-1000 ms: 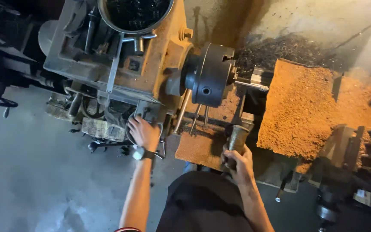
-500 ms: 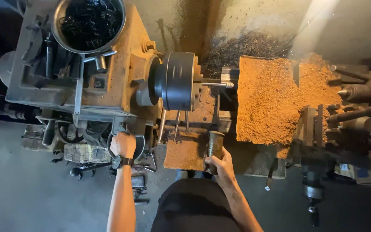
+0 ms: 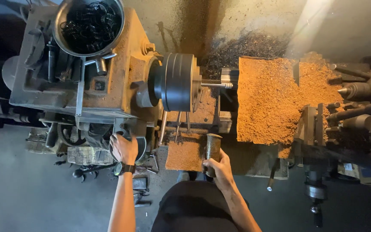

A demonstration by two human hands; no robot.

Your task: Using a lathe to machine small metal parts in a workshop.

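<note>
The left hand (image 3: 124, 148), arm outstretched, closes its grip over a round dark control dial (image 3: 140, 148); the right hand (image 3: 219, 169) wraps a rusty upright metal handle (image 3: 213, 148).

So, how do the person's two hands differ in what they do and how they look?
The left hand rests on a round control at the lathe's front; the right hand grips an upright handle. The left wrist wears a dark watch; the right wrist is bare. Both arms are bare and reach forward to the machine.
</note>
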